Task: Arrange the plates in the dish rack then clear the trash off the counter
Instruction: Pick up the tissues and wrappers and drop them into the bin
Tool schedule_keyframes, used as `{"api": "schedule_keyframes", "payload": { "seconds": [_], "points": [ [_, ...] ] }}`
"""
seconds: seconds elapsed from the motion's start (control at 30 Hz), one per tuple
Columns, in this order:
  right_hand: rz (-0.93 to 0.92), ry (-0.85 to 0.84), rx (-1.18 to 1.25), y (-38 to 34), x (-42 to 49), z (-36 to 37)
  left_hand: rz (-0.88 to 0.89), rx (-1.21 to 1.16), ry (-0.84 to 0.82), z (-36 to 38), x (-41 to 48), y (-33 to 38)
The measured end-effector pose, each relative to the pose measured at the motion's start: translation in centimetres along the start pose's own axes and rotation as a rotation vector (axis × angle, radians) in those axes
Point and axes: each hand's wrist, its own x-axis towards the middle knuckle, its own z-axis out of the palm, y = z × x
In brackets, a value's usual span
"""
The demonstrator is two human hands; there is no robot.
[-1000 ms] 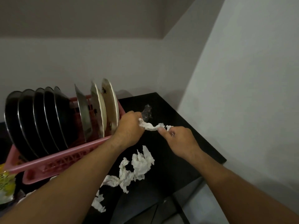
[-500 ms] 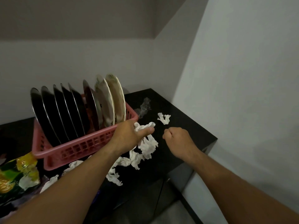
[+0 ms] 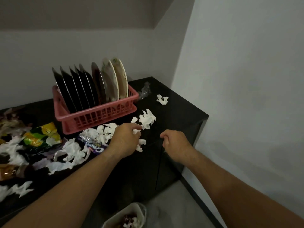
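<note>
Nearest, the left hand (image 3: 125, 139) curls around white tissue scraps (image 3: 139, 144) at the desk (image 3: 181, 116) edge; the right hand (image 3: 176, 143) beside it is curled, nothing visible inside. A tissue clump (image 3: 147, 120) lies just beyond the left hand. Farthest, plates (image 3: 113, 81) stand upright in the pink rack (image 3: 98, 114).

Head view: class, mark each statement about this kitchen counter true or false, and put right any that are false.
1. The plates stand on edge in the pink dish rack. True.
2. The left hand holds white tissue scraps. True.
3. The right hand grips a plate. False: its fingers are curled and hold nothing.
4. The bin on the floor is empty. False: trash lies in it.
5. One tissue scrap lies alone near the far end of the counter. True.
</note>
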Motion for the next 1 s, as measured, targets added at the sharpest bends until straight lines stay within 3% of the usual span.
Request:
{"api": "schedule_keyframes", "payload": {
  "seconds": [0.17, 0.37, 0.53, 0.67, 0.9, 1.0],
  "points": [
    [-0.038, 0.005, 0.002, 0.0, -4.0, 1.6, 0.029, 0.084, 0.131, 0.2, -4.3, -0.3],
    [-0.031, 0.056, -0.074, 0.6, -5.9, 4.1, 0.053, 0.323, -0.125, 0.3, -7.1, -2.2],
    [0.069, -0.003, -0.014, 1.9, -6.4, 8.0, -0.048, 0.25, -0.272, 0.8, -7.4, -6.7],
    [0.153, -0.027, -0.051, 4.3, -7.5, 13.3, -0.141, 0.323, -0.381, 2.3, -7.1, -12.2],
    [0.128, -0.178, -0.215, 10.5, -7.7, 27.2, -0.242, 0.384, -0.448, 6.2, -7.8, -27.1],
    [0.145, -0.209, -0.213, 14.5, -6.4, 34.0, -0.263, 0.451, -0.404, 8.5, -7.3, -34.7]
  ]
}}
